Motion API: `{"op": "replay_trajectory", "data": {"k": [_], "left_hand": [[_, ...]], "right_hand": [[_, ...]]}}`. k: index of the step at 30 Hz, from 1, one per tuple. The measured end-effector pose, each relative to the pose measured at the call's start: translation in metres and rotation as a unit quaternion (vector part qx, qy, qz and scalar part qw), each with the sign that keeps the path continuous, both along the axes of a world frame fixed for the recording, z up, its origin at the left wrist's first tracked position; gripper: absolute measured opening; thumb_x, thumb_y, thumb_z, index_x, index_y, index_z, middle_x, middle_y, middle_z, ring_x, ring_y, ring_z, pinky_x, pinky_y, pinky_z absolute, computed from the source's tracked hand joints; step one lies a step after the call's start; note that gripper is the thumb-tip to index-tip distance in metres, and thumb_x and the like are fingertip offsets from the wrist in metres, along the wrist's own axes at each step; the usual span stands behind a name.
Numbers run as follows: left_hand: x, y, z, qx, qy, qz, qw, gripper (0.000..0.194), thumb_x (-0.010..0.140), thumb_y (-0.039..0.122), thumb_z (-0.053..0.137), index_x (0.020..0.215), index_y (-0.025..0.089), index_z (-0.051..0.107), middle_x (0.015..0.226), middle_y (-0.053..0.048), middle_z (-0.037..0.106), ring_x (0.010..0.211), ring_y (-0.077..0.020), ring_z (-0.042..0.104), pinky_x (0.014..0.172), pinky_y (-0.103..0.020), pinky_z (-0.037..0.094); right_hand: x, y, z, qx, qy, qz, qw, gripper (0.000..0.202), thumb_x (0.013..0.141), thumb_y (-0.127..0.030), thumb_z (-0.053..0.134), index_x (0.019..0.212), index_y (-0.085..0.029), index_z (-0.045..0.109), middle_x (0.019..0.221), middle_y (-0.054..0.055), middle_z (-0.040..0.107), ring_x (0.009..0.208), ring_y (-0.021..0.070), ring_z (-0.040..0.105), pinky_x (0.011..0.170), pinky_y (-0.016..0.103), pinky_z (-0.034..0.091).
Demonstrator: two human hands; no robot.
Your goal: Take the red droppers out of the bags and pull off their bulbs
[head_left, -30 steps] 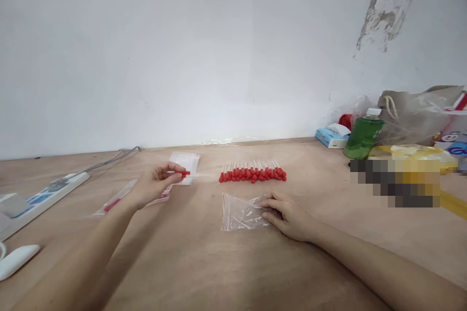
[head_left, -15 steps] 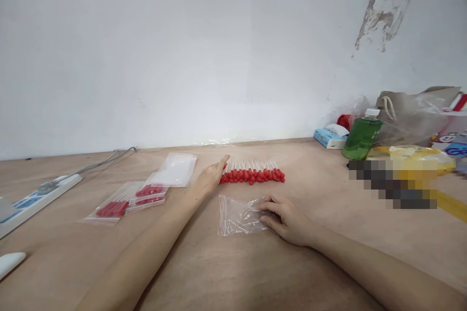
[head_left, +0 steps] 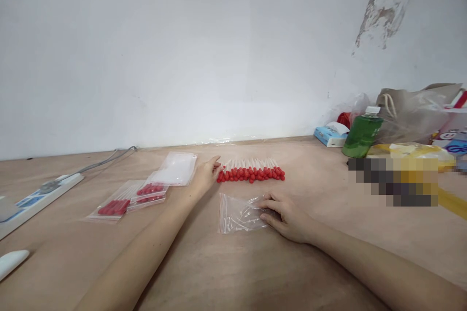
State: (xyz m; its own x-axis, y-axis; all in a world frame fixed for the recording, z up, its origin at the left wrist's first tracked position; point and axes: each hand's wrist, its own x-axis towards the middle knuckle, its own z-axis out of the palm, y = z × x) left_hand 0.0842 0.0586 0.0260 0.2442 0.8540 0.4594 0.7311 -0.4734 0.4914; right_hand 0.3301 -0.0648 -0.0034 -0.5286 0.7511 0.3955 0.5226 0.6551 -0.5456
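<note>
**Row of red-headed sticks (head_left: 251,173) met at its left end by the left hand (head_left: 207,176)**

The sticks are laid side by side on the wooden table (head_left: 241,277), with their red heads turned toward the person and their pale ends toward the wall (head_left: 204,58). The left end of the row is overlapped or touched by the fingers of the left hand; whether a stick is gripped there cannot be told, since the fingertips are partly hidden.

On the near side of the row, apart from it, a clear bag (head_left: 233,218) is laid flat. Its right end is covered by the curled fingers of the right hand (head_left: 290,218), and whether the film is pinched or only pressed down cannot be told. Pale streaks are seen in the bag; whether they are thin sticks or creases is not shown clearly. The two hands are held well apart, with the row placed beyond the right hand and to the right of the left one.

To the left of the left forearm, red-headed pieces are contained in flat packets (head_left: 114,208), which are partly overlapped. Just behind these, a whitish packet (head_left: 177,168) is laid beside the left wrist.
</note>
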Motion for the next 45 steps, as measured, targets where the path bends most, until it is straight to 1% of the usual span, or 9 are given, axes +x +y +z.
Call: {"op": "replay_trajectory", "data": {"k": [7, 12, 16, 22, 27, 31, 38, 42, 45], "left_hand": [[-0.004, 0.004, -0.006, -0.014, -0.013, 0.064, 0.998, 0.027, 0.081, 0.025, 0.043, 0.095, 0.015, 0.063, 0.095, -0.007, 0.067, 0.089, -0.0207, 0.062, 0.082, -0.033, 0.046], [-0.008, 0.015, -0.014, -0.052, -0.035, 0.087, 0.994, 0.022, 0.077, 0.018, 0.048, 0.093, 0.014, 0.062, 0.091, -0.007, 0.067, 0.077, -0.0163, 0.064, 0.075, -0.028, 0.049], [-0.007, 0.023, -0.016, -0.067, -0.061, 0.106, 0.99, 0.013, 0.07, 0.02, 0.057, 0.08, 0.014, 0.062, 0.081, -0.006, 0.068, 0.071, -0.0161, 0.064, 0.069, -0.027, 0.051], [-0.009, 0.024, -0.01, -0.055, -0.122, 0.139, 0.981, 0.018, 0.068, 0.022, 0.058, 0.082, 0.011, 0.061, 0.075, -0.008, 0.067, 0.068, -0.0168, 0.064, 0.065, -0.029, 0.051], [0.004, 0.009, 0.004, -0.03, -0.144, 0.081, 0.986, 0.021, 0.071, 0.028, 0.056, 0.083, 0.013, 0.062, 0.074, -0.005, 0.067, 0.07, -0.0153, 0.064, 0.066, -0.026, 0.051], [0.023, -0.002, 0.003, -0.021, -0.117, 0.037, 0.992, 0.013, 0.069, 0.025, 0.057, 0.073, 0.014, 0.063, 0.069, -0.004, 0.067, 0.064, -0.0152, 0.063, 0.062, -0.026, 0.05], [0.017, -0.01, 0.013, 0.019, -0.092, 0.055, 0.994, 0.018, 0.074, 0.026, 0.049, 0.074, 0.015, 0.063, 0.07, -0.003, 0.065, 0.066, -0.0156, 0.06, 0.066, -0.027, 0.048], [0.008, -0.046, 0.013, 0.025, -0.071, 0.025, 0.997, 0.021, 0.078, 0.03, 0.048, 0.079, 0.017, 0.064, 0.079, -0.003, 0.066, 0.073, -0.0166, 0.06, 0.069, -0.028, 0.048], [0.001, -0.086, 0.009, 0.011, 0.002, -0.092, 0.996, 0.027, 0.084, 0.032, 0.043, 0.098, 0.02, 0.063, 0.102, -0.005, 0.063, 0.097, -0.0188, 0.056, 0.089, -0.033, 0.043]], "right_hand": [[0.0, 0.0, 0.0, 0.003, -0.006, -0.002, 1.0, 0.024, 0.082, -0.024, 0.046, 0.103, -0.02, 0.057, 0.095, 0.006, 0.053, 0.085, 0.015, 0.051, 0.077, 0.029, 0.042], [0.0, 0.0, -0.001, 0.005, -0.007, -0.009, 1.0, 0.023, 0.082, -0.024, 0.047, 0.102, -0.019, 0.057, 0.095, 0.006, 0.053, 0.083, 0.0148, 0.051, 0.076, 0.029, 0.043], [0.0, 0.0, 0.001, 0.008, -0.003, 0.001, 1.0, 0.023, 0.083, -0.024, 0.046, 0.102, -0.02, 0.057, 0.094, 0.006, 0.053, 0.083, 0.015, 0.051, 0.075, 0.029, 0.043], [0.001, 0.001, 0.0, 0.006, 0.0, 0.005, 1.0, 0.025, 0.082, -0.025, 0.046, 0.104, -0.02, 0.057, 0.096, 0.007, 0.054, 0.084, 0.0161, 0.052, 0.076, 0.03, 0.043], [0.0, 0.0, -0.001, 0.009, -0.002, 0.006, 1.0, 0.023, 0.082, -0.023, 0.046, 0.103, -0.019, 0.057, 0.096, 0.006, 0.054, 0.084, 0.0155, 0.051, 0.076, 0.029, 0.043], [0.0, 0.0, 0.0, 0.008, -0.002, 0.002, 1.0, 0.024, 0.082, -0.022, 0.046, 0.104, -0.019, 0.057, 0.095, 0.006, 0.053, 0.085, 0.0153, 0.051, 0.077, 0.029, 0.042], [0.0, 0.0, 0.001, 0.011, 0.0, 0.004, 1.0, 0.024, 0.082, -0.024, 0.047, 0.104, -0.019, 0.057, 0.096, 0.007, 0.054, 0.085, 0.0161, 0.051, 0.077, 0.031, 0.043], [0.0, -0.001, 0.001, 0.009, -0.003, 0.005, 1.0, 0.024, 0.084, -0.025, 0.045, 0.104, -0.019, 0.057, 0.096, 0.007, 0.054, 0.085, 0.0159, 0.052, 0.078, 0.031, 0.043], [-0.002, -0.002, 0.002, 0.032, -0.003, -0.002, 0.999, 0.025, 0.087, -0.028, 0.039, 0.099, -0.019, 0.06, 0.093, 0.007, 0.055, 0.086, 0.0161, 0.052, 0.078, 0.031, 0.043]]}}
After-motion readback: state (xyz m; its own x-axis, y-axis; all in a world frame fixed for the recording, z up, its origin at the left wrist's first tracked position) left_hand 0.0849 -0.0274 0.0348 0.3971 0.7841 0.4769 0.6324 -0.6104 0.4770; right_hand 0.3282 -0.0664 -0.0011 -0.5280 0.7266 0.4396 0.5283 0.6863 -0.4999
